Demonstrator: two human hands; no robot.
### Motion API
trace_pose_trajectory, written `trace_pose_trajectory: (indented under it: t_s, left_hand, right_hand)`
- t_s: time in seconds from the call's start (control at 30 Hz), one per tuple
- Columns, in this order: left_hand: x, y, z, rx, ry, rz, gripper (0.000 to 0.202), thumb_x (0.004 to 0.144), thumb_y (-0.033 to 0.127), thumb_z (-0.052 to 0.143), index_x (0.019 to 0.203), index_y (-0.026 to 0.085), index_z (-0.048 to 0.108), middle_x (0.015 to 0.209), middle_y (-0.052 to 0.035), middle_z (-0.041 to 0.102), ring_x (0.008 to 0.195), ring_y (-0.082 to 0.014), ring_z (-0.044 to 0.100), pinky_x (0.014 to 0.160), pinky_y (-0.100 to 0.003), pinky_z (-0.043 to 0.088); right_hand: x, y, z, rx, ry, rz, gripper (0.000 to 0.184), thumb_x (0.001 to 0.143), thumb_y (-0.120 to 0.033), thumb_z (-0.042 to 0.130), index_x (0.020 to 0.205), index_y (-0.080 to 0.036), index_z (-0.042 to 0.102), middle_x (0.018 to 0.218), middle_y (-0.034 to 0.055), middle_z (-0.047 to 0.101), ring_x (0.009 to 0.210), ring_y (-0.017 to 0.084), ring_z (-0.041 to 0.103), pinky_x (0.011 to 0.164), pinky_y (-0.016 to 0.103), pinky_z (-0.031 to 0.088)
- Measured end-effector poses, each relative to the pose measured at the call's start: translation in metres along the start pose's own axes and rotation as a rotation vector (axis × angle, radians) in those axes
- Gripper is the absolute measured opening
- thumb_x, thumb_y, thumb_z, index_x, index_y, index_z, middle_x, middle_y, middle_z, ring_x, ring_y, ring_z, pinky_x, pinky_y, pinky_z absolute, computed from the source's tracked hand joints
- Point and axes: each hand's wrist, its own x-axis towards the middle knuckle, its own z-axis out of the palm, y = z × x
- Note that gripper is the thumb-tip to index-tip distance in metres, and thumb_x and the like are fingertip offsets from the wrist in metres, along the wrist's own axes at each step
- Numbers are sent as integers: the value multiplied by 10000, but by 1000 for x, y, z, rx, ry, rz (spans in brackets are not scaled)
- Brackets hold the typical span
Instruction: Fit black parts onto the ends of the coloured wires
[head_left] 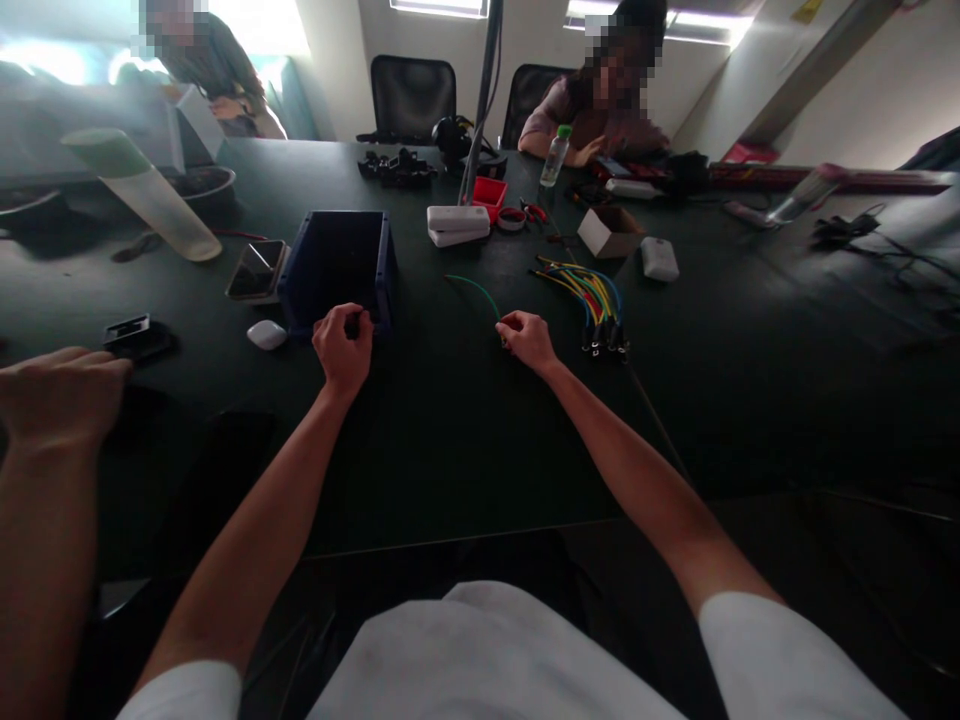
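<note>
My left hand (343, 345) is closed in a pinch on a small dark part, just in front of a dark blue open bin (337, 262). My right hand (527, 340) is closed, pinching the near end of a thin green wire (474, 287) that curves away over the dark table (450, 440). Right of that hand lies a bundle of coloured wires (592, 300) with black connectors at the near end.
Another person's hand (64, 395) rests on the table at the left, near a black part (135, 335). A phone (256, 268), a white earbud case (266, 334), white boxes (457, 224), a cardboard box (609, 232) and a water bottle (555, 157) lie beyond. Two people sit at the far side.
</note>
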Motion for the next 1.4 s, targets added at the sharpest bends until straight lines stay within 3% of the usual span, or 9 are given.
trace_pose_trajectory:
  t_s: [0.2, 0.47, 0.93, 1.4]
  left_hand:
    - [0, 1, 0, 9, 7, -19, 126, 904, 253, 539, 966, 207, 639, 859, -29, 691, 787, -178, 641, 886, -353, 435]
    - [-2, 2, 0, -125, 19, -97, 150, 895, 305, 595, 1011, 224, 544, 978, -32, 703, 950, -184, 681, 903, -350, 466]
    - [0, 1, -2, -24, 31, -83, 157, 845, 335, 653, 920, 217, 580, 900, -33, 690, 855, -189, 643, 865, -345, 450]
    - [1, 4, -5, -42, -1, -71, 165, 845, 350, 650, 825, 211, 563, 944, -41, 693, 925, -197, 640, 923, -361, 431]
  right_hand:
    - [2, 3, 3, -62, 14, -55, 194, 825, -333, 631, 875, -157, 694, 789, 46, 708, 687, 166, 653, 683, 298, 518]
    - [2, 4, 4, -52, -1, -63, 205, 822, -345, 634, 883, -160, 698, 816, 52, 717, 743, 181, 662, 735, 319, 516]
    - [-6, -6, 2, 107, -45, 30, 217, 847, -341, 615, 928, -145, 659, 802, 58, 689, 620, 138, 614, 558, 252, 505]
    - [-14, -15, 6, 155, -61, 17, 201, 875, -322, 584, 957, -143, 626, 793, 43, 665, 579, 117, 589, 560, 246, 493]
